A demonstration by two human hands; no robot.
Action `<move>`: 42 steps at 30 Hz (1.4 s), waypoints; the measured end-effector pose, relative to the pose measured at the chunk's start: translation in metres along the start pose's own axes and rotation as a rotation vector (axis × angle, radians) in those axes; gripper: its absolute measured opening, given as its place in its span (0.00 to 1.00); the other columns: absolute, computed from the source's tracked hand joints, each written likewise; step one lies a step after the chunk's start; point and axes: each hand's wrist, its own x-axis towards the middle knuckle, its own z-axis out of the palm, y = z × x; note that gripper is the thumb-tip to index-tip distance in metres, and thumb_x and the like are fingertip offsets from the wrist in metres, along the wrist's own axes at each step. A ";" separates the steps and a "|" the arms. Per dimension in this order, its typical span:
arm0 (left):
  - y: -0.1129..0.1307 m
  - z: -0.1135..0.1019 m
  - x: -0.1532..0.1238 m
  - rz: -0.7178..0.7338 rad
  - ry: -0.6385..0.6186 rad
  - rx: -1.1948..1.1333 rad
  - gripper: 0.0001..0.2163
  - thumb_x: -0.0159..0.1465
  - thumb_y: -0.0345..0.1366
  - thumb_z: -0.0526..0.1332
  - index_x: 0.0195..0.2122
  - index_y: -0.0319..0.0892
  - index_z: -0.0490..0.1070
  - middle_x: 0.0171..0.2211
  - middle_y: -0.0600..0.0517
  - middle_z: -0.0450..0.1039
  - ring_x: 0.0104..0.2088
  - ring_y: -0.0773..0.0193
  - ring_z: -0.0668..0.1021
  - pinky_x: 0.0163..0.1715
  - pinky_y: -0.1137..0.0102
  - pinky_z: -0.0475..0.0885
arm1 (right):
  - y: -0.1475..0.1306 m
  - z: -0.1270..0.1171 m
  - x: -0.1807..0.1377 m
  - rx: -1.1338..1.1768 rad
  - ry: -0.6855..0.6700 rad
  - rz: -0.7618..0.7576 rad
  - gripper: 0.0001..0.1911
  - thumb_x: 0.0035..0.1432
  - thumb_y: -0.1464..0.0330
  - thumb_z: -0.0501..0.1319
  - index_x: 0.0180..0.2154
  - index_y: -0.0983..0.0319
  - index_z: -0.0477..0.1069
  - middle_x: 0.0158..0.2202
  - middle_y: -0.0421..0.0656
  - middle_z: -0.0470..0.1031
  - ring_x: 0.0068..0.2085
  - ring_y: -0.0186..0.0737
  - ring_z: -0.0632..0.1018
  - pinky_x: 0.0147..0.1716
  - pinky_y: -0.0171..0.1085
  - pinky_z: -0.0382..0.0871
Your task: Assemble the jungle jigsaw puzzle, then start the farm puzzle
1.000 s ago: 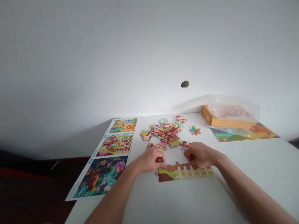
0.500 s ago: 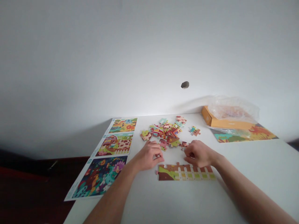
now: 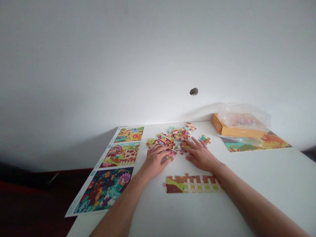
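A pile of loose jigsaw pieces (image 3: pixel 175 135) lies on the white table (image 3: pixel 259 184) near the wall. My left hand (image 3: pixel 155 159) rests flat on the pile's near left edge, fingers stretched out over a few pieces. My right hand (image 3: pixel 200 154) lies open on the pile's near right side, fingers spread and pointing left. Just in front of both hands sits a joined strip of puzzle (image 3: pixel 192 184) showing a brown fence and green grass; neither hand touches it.
A long sheet with three picture panels (image 3: pixel 112 167) lies along the table's left edge. At the back right stand an orange box (image 3: pixel 234 131) under a clear plastic bag (image 3: pixel 243 116) and a picture sheet (image 3: pixel 256 143). A single piece (image 3: pixel 204 139) lies apart.
Both hands left the fence strip and moved away from me onto the loose pile. Their fingers, curled before, now lie stretched out flat. The view shifted slightly.
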 end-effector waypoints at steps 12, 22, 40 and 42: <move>-0.006 0.007 0.002 -0.315 0.093 0.239 0.24 0.63 0.50 0.58 0.59 0.52 0.66 0.66 0.45 0.55 0.65 0.41 0.57 0.56 0.44 0.60 | 0.000 0.006 0.001 0.120 0.017 -0.040 0.25 0.65 0.63 0.53 0.63 0.54 0.60 0.66 0.48 0.59 0.65 0.56 0.61 0.60 0.66 0.50; -0.003 0.004 0.003 -0.132 -0.014 0.087 0.22 0.64 0.45 0.58 0.59 0.51 0.65 0.65 0.48 0.59 0.65 0.48 0.61 0.60 0.46 0.58 | 0.005 0.017 0.012 0.059 0.214 0.140 0.29 0.64 0.57 0.56 0.64 0.56 0.58 0.69 0.53 0.50 0.68 0.61 0.52 0.59 0.64 0.52; -0.001 0.005 0.004 -0.108 -0.024 -0.002 0.31 0.58 0.46 0.65 0.62 0.48 0.62 0.64 0.46 0.61 0.65 0.44 0.60 0.61 0.44 0.56 | -0.008 0.005 0.008 0.191 0.018 -0.065 0.25 0.64 0.56 0.55 0.61 0.55 0.64 0.63 0.50 0.64 0.66 0.56 0.57 0.60 0.69 0.42; 0.000 0.003 0.003 -0.092 -0.066 -0.008 0.28 0.60 0.45 0.63 0.62 0.50 0.63 0.64 0.48 0.62 0.66 0.44 0.58 0.61 0.42 0.55 | -0.009 0.004 0.007 0.193 0.019 -0.063 0.26 0.65 0.57 0.55 0.61 0.54 0.62 0.63 0.50 0.64 0.67 0.56 0.56 0.60 0.69 0.42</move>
